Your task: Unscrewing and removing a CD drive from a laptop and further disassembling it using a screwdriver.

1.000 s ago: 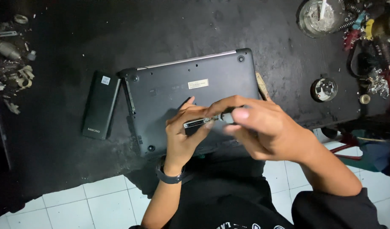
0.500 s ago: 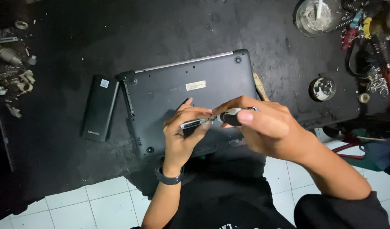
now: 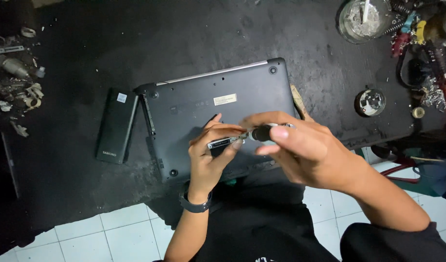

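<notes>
**Hands at work over an upturned laptop**

The left hand point(image 3: 214, 154) pinches a small, flat silver-and-black part point(image 3: 223, 142) between thumb and fingertips, holding it level just above the laptop point(image 3: 218, 104). The grip is narrow and closed on the part's edges. A dark wristband point(image 3: 195, 205) sits on that wrist.

The right hand point(image 3: 300, 148) is wrapped around a screwdriver point(image 3: 261, 133) with a dark handle, fingers closed firmly on it. The tool's tip end points toward the held part and meets it at its right end; the exact contact point is hidden by the fingers.

The laptop lies bottom up on a black work surface point(image 3: 184, 43), its dark underside showing a small pale label and round feet at the corners. A slim black battery pack point(image 3: 116, 125) lies just beside the laptop's left edge, apart from it.

Loose metal scraps point(image 3: 14, 82) lie at the far left of the surface. A round clear container point(image 3: 361, 19) stands at the upper right, with a small round tin point(image 3: 370, 102) below it and a tangle of tools and cables point(image 3: 427, 43) at the right edge.
</notes>
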